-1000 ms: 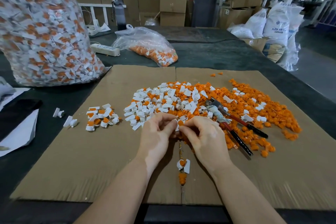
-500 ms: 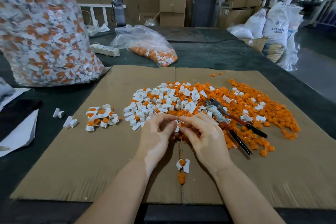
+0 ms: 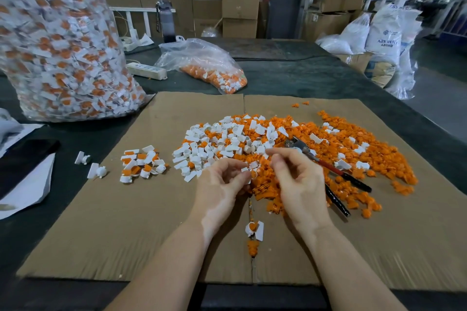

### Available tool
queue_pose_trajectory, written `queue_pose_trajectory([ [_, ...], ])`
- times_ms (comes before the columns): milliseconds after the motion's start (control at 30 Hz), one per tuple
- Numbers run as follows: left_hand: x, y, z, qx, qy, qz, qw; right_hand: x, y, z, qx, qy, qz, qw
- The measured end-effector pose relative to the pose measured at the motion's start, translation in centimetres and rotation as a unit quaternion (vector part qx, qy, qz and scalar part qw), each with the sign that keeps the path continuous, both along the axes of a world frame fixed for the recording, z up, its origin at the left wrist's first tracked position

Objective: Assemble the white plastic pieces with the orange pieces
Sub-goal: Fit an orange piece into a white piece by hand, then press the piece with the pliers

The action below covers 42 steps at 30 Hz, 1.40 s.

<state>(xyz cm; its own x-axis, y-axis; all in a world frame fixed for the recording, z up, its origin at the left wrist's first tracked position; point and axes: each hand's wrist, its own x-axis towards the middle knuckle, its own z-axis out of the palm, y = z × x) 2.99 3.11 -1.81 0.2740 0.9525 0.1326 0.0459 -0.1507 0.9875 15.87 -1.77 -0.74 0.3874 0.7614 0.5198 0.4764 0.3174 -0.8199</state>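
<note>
Hands had drawn apart since a second before. Left hand [image 3: 222, 184] pinched a white piece [image 3: 253, 168] (orange insert possibly seated, too small to tell); right hand [image 3: 298, 179] curled, apparently empty, mid-cardboard [image 3: 126, 222], by the loose pile [image 3: 290, 144].

Single head view, angled forward and down, close over cardboard sheet [image 3: 126, 209]

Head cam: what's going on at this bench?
A person is assembling small plastic parts by hand on a cardboard sheet. The left hand and right hand meet over the near edge of the mixed pile, fingers pinching a white piece. A small batch of finished pieces sits to the left, one more between the wrists. Pliers lie in the pile, unused.
</note>
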Motion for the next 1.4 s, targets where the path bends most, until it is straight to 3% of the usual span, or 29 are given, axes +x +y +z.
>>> queue_pose_trajectory([
  [100,0.0,0.1,-0.1,0.003,0.007,-0.004,1.0,0.9,0.4,0.7,-0.015,0.174,-0.002,0.985],
  [200,0.0,0.1,-0.1,0.01,0.011,-0.006,1.0,1.4,0.7,1.2,-0.004,0.344,0.053,0.937],
  [367,0.0,0.0,-0.1,0.009,0.007,-0.01,1.0,1.5,0.6,1.3,-0.009,0.418,0.097,0.903],
  [433,-0.1,0.0,0.0,0.006,-0.002,-0.01,1.0,1.5,0.4,1.3,-0.031,0.366,0.085,0.926],
  [533,-0.2,0.0,0.0,-0.006,-0.023,-0.01,1.0,1.1,-0.2,1.4,-0.08,0.13,0.054,0.987],
  [600,-0.2,0.1,0.1,-0.016,-0.039,-0.017,0.999,0.5,-0.6,1.4,-0.097,0.005,0.062,0.993],
  [667,-0.3,0.1,0.2,-0.02,-0.047,-0.027,0.998,-0.1,-0.7,1.3,-0.11,-0.059,0.075,0.989],
  [1033,-0.5,0.0,0.3,-0.004,-0.019,-0.025,0.999,-0.6,-0.6,0.7,-0.09,-0.142,0.05,0.984],
  [1133,-0.3,0.0,0.3,-0.012,-0.023,-0.022,0.999,0.3,-0.6,0.6,-0.086,-0.172,-0.004,0.981],
  [1233,-0.3,-0.1,0.4,-0.013,-0.021,-0.021,0.999,2.3,-0.7,1.0,-0.126,-0.196,-0.149,0.961],
  [1300,-0.2,-0.1,0.5,-0.009,-0.017,-0.021,1.0,4.1,-0.9,1.4,-0.236,-0.208,-0.234,0.92],
  [1400,-0.1,0.0,0.6,-0.005,-0.012,-0.021,1.0,5.8,-1.1,1.9,-0.431,-0.232,-0.228,0.842],
])
